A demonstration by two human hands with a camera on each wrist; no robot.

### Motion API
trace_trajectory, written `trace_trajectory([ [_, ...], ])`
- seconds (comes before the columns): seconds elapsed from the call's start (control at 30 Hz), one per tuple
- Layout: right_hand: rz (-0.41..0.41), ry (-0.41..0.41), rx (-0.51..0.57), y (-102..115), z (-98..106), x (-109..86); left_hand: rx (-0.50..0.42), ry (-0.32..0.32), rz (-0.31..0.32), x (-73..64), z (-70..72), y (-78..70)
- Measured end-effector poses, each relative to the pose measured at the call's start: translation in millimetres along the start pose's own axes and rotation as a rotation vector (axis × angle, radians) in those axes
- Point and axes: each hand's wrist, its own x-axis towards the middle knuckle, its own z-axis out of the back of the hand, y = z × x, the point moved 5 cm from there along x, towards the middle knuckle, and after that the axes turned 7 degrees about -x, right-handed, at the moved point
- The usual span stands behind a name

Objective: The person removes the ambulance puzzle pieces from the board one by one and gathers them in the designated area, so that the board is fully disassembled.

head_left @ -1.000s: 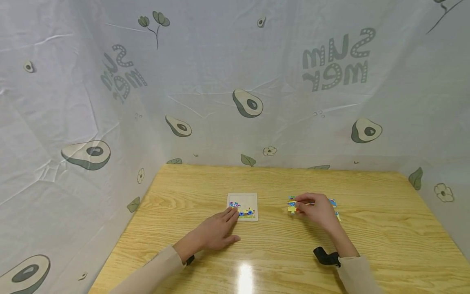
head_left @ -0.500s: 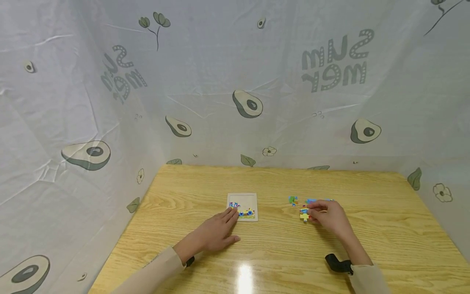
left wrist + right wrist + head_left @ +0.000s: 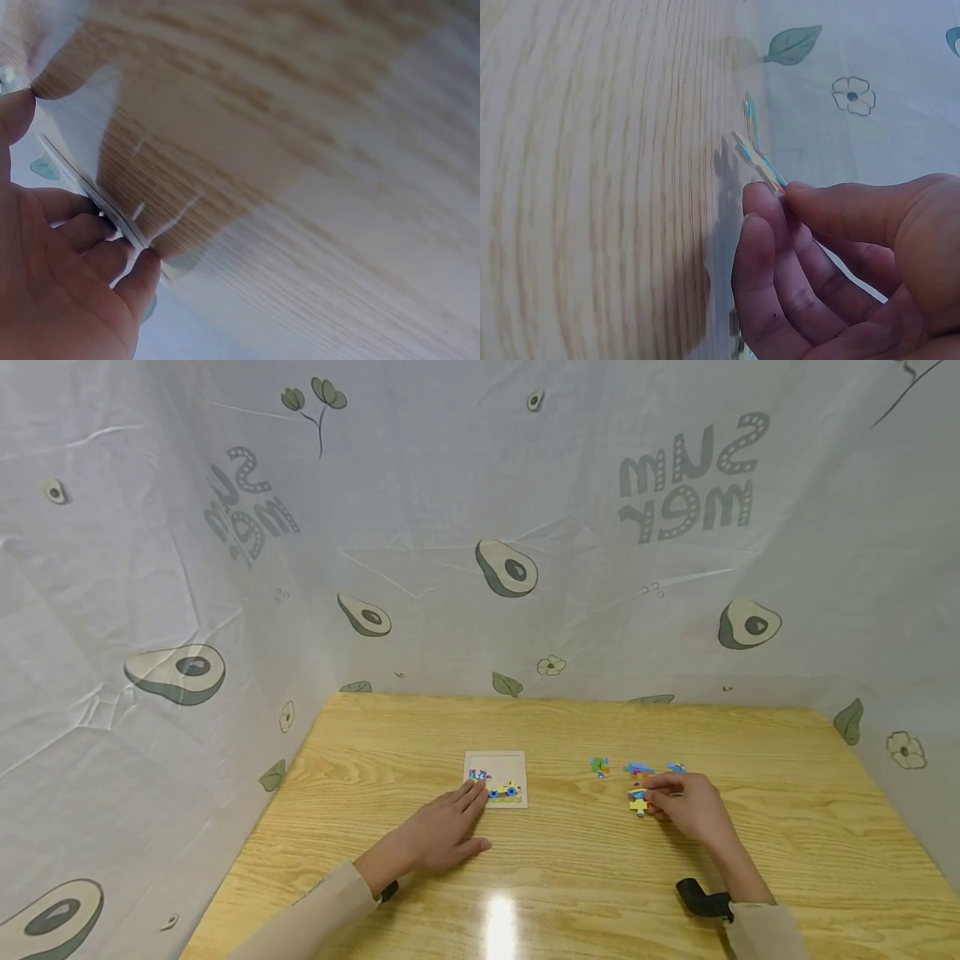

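A small square puzzle tray (image 3: 498,764) lies on the table; joined puzzle pieces (image 3: 511,791) showing a yellow vehicle with blue wheels fill its lower part. My left hand (image 3: 446,828) rests flat, fingertips over the tray's lower left corner and hiding part of the picture. In the left wrist view its fingers meet the tray's thin edge (image 3: 94,191). Farther right, my right hand (image 3: 693,810) pinches a yellow and blue puzzle piece (image 3: 638,806) between thumb and fingers. The right wrist view shows that puzzle piece (image 3: 761,166) edge-on, raised off the wood.
Behind the right hand lie loose puzzle pieces: a green one (image 3: 600,766), blue ones (image 3: 639,767) and another at the right (image 3: 676,767). The wooden table (image 3: 375,743) ends at a pale curtain (image 3: 420,635) printed with avocados.
My right hand has moved right and nearer to me with the pinched puzzle piece, uncovering loose pieces behind it. The left hand has stayed on the tray.
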Motion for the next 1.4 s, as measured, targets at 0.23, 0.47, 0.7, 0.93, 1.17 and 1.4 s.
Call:
trace_trajectory([
  [0.23,-0.018,0.0,-0.004,-4,4,0.1,0.005,-0.006,-0.002,-0.1,1.4,-0.7],
  [0.47,-0.019,-0.02,-0.048,-3,4,2.0,-0.005,0.001,0.008,-0.1,0.0,0.2],
  [0.7,0.01,-0.039,-0.138,1,5,3.5,-0.005,0.004,0.012,-0.4,0.4,0.1],
  [0.93,0.038,-0.049,-0.221,5,6,6.9,0.007,0.002,0.009,-0.2,0.2,0.0],
  [1.17,0.056,-0.062,-0.267,5,5,9.4,-0.001,-0.004,0.005,-1.0,1.3,-1.1],
  [1.4,0.041,-0.054,-0.265,5,3,10.9,-0.007,-0.008,0.004,-1.3,1.3,-0.6],
])
